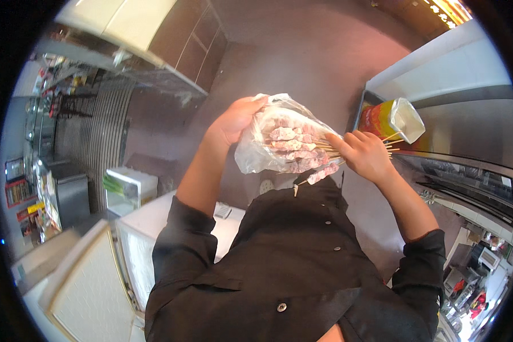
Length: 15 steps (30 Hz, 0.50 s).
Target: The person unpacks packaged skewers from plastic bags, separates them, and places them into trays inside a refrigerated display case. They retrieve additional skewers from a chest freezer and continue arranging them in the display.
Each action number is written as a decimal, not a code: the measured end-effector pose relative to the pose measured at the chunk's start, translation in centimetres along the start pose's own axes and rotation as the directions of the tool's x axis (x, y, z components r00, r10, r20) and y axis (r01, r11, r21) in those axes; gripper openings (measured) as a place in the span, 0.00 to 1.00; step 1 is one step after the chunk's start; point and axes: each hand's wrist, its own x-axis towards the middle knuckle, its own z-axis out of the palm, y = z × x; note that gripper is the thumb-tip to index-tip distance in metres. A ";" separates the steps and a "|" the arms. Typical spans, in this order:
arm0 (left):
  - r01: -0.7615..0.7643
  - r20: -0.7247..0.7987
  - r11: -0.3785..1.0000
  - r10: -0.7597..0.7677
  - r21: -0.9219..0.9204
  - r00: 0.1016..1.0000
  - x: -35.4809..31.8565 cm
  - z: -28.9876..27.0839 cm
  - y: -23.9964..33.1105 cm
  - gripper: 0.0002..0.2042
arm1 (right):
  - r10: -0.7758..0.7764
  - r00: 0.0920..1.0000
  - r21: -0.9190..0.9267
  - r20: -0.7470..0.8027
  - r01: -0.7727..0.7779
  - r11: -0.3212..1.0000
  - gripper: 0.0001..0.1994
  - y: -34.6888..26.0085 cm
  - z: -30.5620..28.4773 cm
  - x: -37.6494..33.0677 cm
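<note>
In front of my body I hold a bundle of raw meat skewers (296, 142), pale pink pieces threaded on thin wooden sticks. A clear plastic bag (251, 154) surrounds the meat ends on the left. My left hand (238, 118) grips the bag's upper left side, its fingertips partly hidden by the plastic. My right hand (366, 154) is closed round the bare stick ends, which poke out past it to the right. One skewer (323, 173) hangs lower than the others, outside the bag and tilted down to the left.
A red and yellow bag (385, 118) with a white open top stands by a metal counter at the right. An open white freezer (131, 245) is at lower left, near a white box (132, 188) with green contents. A tiled counter (182, 34) stands at upper left.
</note>
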 end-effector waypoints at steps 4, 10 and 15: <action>-0.045 0.130 0.990 0.063 -0.133 0.990 10.8 3.1 7.1 0.17 | 0.105 0.989 0.157 -0.105 -0.088 0.984 0.24 12.6 1.9 3.4; -0.212 -0.148 0.971 0.195 -0.111 0.970 23.1 7.8 18.2 0.16 | 0.194 0.973 0.298 -0.123 -0.150 0.943 0.16 30.4 2.5 10.2; -0.340 -0.246 0.934 0.357 0.111 0.901 34.0 7.7 26.8 0.14 | 0.269 0.962 0.263 -0.051 -0.247 0.933 0.14 43.7 3.6 15.9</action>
